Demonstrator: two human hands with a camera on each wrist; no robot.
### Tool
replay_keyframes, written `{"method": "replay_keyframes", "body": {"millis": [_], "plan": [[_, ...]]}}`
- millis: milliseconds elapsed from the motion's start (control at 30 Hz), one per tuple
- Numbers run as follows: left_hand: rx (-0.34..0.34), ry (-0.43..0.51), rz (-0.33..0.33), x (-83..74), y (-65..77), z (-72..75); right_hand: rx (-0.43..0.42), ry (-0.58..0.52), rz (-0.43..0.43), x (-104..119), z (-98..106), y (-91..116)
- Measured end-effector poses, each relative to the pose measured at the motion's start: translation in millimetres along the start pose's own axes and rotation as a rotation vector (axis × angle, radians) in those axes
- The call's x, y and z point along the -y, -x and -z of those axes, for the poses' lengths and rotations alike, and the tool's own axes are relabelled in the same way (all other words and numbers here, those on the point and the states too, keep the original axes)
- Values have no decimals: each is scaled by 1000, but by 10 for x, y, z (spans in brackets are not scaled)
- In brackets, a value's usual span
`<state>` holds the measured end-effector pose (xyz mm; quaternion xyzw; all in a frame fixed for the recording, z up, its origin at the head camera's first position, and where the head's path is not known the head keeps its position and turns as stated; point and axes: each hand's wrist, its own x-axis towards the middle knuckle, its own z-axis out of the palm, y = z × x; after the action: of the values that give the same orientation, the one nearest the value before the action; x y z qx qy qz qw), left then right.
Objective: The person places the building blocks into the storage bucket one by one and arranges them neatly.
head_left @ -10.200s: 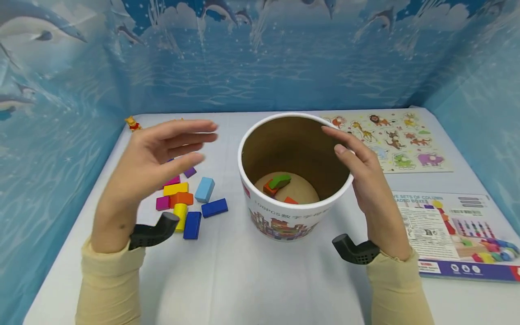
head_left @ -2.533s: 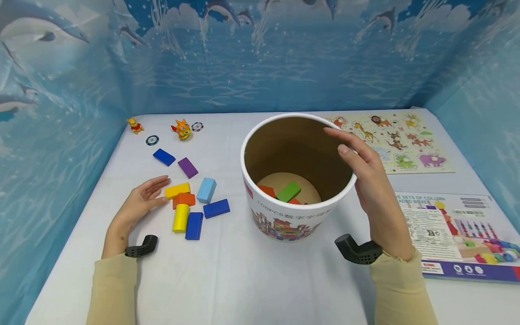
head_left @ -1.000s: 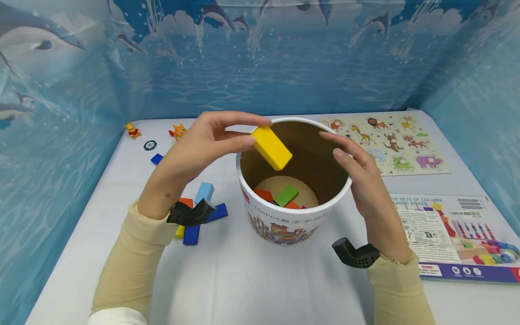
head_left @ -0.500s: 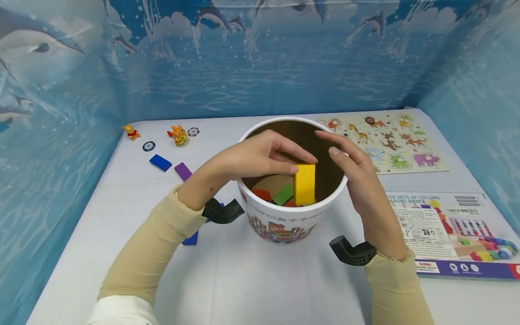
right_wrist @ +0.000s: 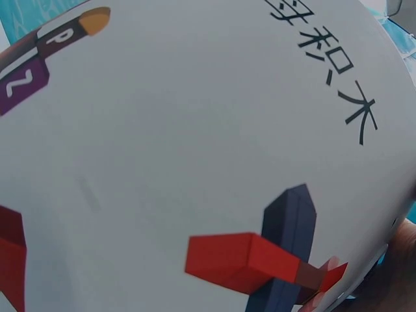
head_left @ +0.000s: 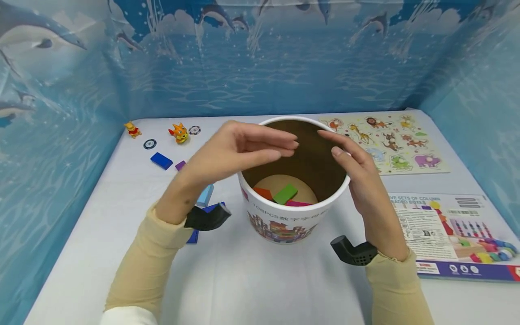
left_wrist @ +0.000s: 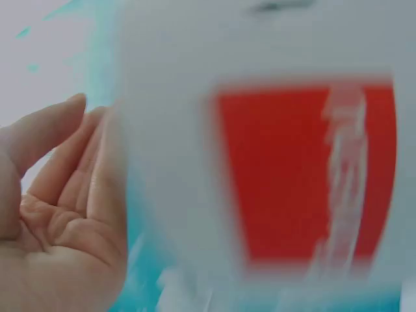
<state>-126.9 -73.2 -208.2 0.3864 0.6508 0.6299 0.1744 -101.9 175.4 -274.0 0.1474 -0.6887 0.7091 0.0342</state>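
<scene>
A large white bucket (head_left: 280,219) printed with coloured blocks stands upright mid-table. Above its left rim hovers my left hand (head_left: 239,151), fingers extended with nothing between them; the left wrist view shows the palm (left_wrist: 71,227) bare beside the blurred bucket wall. On the bucket's right rim rests my right hand (head_left: 365,185), thumb and index finger reaching over the opening. Inside lie a green block (head_left: 285,194), an orange block (head_left: 263,193) and a magenta block (head_left: 298,203). The yellow block is hidden from sight.
Left of the bucket lie a blue block (head_left: 161,160), a light blue block (head_left: 205,195) and others partly hidden by my left arm. Behind them are a bear figure (head_left: 132,129), an orange figure (head_left: 179,133) and two chips. An animal puzzle board (head_left: 392,140) and a printed box (head_left: 455,234) lie right.
My left hand carried the yellow block from the table into the bucket, let go and rose back leftward. A magenta block shows more inside. The right hand has stayed at the rim.
</scene>
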Motion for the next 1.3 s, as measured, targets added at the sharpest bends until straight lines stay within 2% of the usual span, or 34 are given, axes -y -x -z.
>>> {"method": "replay_keyframes", "body": {"millis": [67, 133, 200, 267, 333, 400, 467, 533, 633, 733, 800, 900, 1000, 1100, 1200, 1300], "plan": [[-129, 2, -37, -66, 241, 143, -7, 8, -4, 0, -1, 2], [-265, -9, -61, -50, 521, 320, -10, 14, -4, 1, -4, 1], [-390, -24, -57, 61, 831, 512, -11, 16, -3, 3, -8, -4], [-480, -25, -25, 256, 1150, 704, -12, 17, -1, 6, -11, -7], [-542, -24, 46, 501, 1448, 868, -16, 16, 1, 10, -10, -10], [-568, -39, 158, 763, 1711, 998, -22, 12, 2, 13, -4, -9], [-560, -89, 275, 1023, 1909, 1089, -26, 8, 5, 16, 4, -6], [-530, -162, 393, 1244, 2042, 1127, -29, 4, 10, 14, 13, 2], [-418, -268, 501, 1475, 2120, 1111, -34, 1, 14, 10, 20, 16], [-323, -340, 542, 1599, 2111, 1065, -38, -2, 13, 9, 21, 28], [-290, -395, 558, 1638, 2077, 1045, -41, -2, 14, 12, 22, 31], [-285, -473, 560, 1686, 2024, 1039, -43, -7, 18, 18, 22, 29], [-337, -523, 566, 1742, 1989, 1040, -40, -14, 16, 23, 16, 21], [-435, -528, 607, 1792, 2011, 1052, -32, -18, 12, 23, 2, 11], [-521, -481, 655, 1789, 2079, 1065, -23, -13, 6, 20, -15, 1], [-597, -411, 699, 1716, 2139, 1065, -15, -2, 1, 18, -32, -9]]}}
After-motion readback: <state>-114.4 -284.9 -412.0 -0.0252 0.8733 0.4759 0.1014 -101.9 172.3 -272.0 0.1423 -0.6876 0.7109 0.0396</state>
